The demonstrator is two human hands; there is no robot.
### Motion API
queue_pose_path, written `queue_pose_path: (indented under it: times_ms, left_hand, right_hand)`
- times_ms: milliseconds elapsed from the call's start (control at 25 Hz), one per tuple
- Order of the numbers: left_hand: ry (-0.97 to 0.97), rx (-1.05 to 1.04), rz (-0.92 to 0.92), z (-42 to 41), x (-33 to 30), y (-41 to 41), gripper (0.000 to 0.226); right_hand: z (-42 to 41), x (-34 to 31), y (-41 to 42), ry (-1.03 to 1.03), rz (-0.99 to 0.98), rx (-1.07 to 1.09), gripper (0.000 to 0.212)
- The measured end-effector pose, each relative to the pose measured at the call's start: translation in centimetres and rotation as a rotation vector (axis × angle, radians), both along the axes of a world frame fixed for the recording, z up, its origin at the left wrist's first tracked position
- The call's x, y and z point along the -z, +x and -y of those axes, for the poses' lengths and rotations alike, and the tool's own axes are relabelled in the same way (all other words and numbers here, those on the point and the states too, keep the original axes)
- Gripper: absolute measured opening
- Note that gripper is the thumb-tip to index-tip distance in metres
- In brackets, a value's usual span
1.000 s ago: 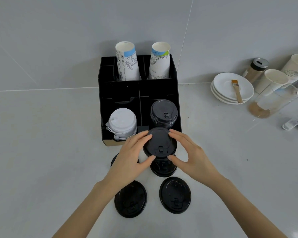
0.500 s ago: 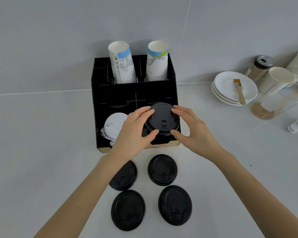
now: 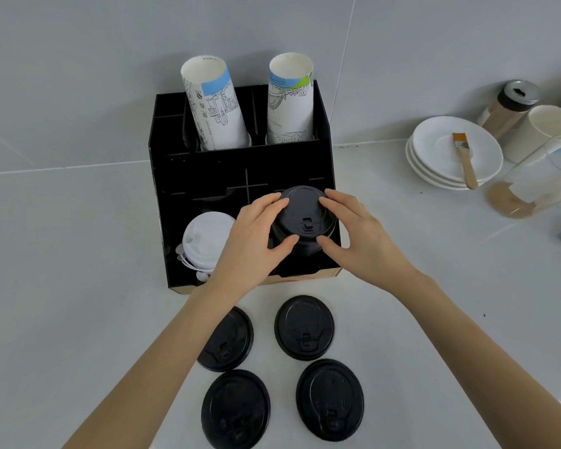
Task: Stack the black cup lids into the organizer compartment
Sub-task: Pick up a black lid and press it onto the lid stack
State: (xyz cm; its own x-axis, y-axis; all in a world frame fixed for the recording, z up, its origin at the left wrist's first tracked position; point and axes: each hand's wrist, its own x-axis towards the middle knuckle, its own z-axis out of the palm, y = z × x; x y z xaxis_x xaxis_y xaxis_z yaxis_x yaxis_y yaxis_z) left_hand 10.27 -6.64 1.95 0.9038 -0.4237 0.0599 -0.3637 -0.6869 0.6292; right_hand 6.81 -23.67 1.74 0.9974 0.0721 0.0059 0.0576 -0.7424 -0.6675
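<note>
A black organizer (image 3: 240,170) stands against the wall. In its front right compartment sits a stack of black cup lids (image 3: 303,222). My left hand (image 3: 250,241) and my right hand (image 3: 360,238) pinch the top lid of that stack from both sides, fingertips on its rim. Several more black lids lie flat on the counter in front: one partly under my left forearm (image 3: 230,341), one (image 3: 304,327) beside it, and two nearer me (image 3: 235,409) (image 3: 330,398).
White lids (image 3: 204,238) fill the front left compartment. Two paper cup stacks (image 3: 217,105) (image 3: 290,98) stand in the rear slots. At right are stacked white plates (image 3: 434,163) with a brush (image 3: 465,160), a shaker (image 3: 509,105), cups and a glass jug (image 3: 531,186).
Both hands carried a black lid from above the counter up and back onto the stack in the front right compartment, and now press it there.
</note>
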Motion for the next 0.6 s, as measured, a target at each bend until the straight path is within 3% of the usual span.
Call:
queue_pose_path:
  times_ms: [600]
  left_hand:
    - [0.055, -0.01, -0.044, 0.4, 1.1, 0.1, 0.054]
  right_hand:
    - [-1.0, 1.5, -0.1, -0.13, 0.018, 0.029, 0.054]
